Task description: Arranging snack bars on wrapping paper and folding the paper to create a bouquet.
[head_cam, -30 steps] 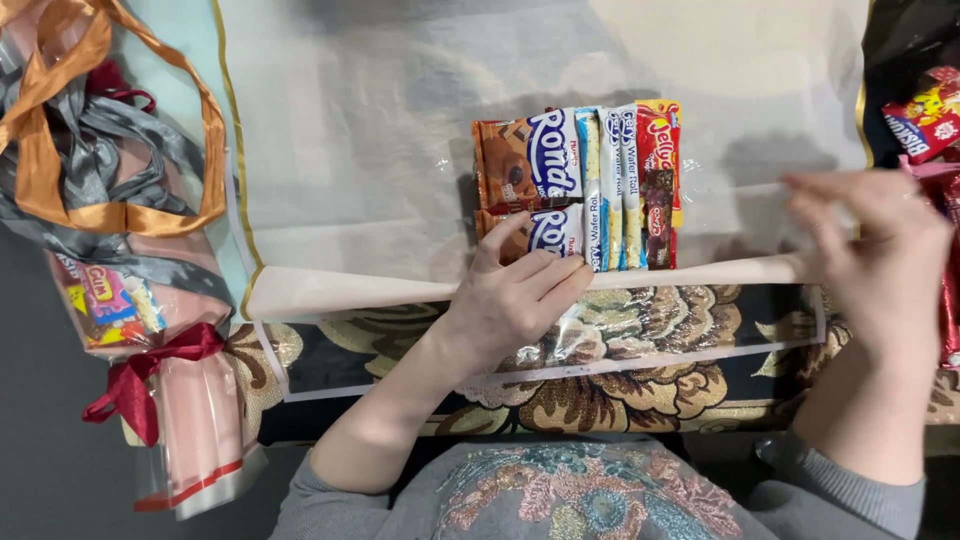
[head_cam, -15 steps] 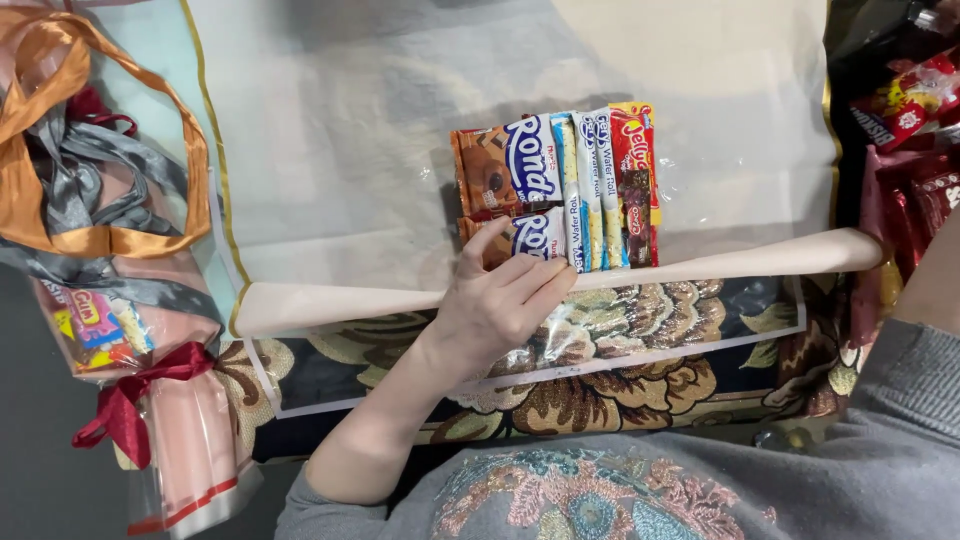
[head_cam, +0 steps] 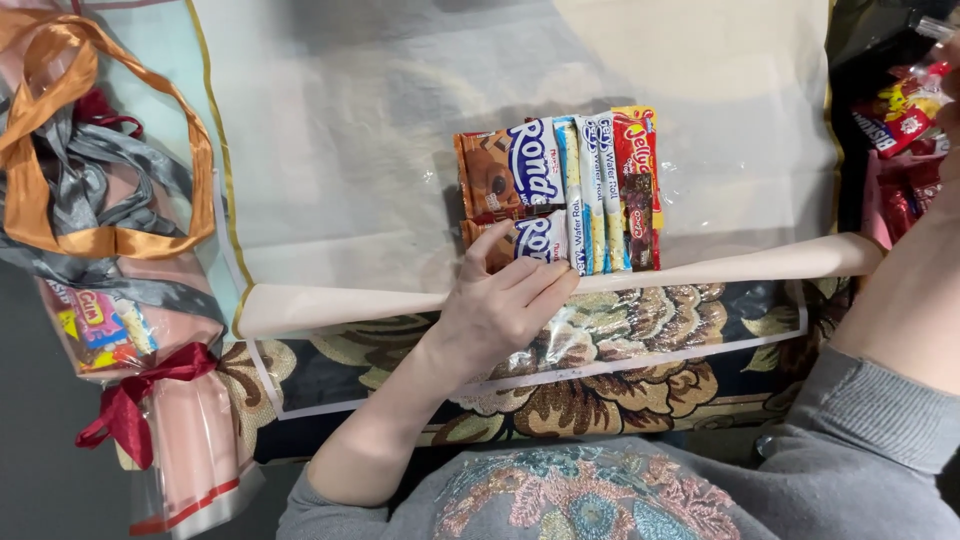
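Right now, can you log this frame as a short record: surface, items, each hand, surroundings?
surface: translucent wrapping sheet with a folded near edge, over a floral cloth
items: row of snack packets side by side on the sheet
left hand: left hand pressing the fold, fingertips at the lowest packets
right hand: mostly out of frame, right forearm reaching toward red snack packs
left side: wrapped bouquet with red ribbon bow; orange and grey ribbons

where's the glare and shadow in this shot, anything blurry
Head view: a soft shadow darkens the upper wrapping sheet; glare glints off the clear film by the left hand; the snack packets are sharp; the right hand at the frame edge is cropped and soft.
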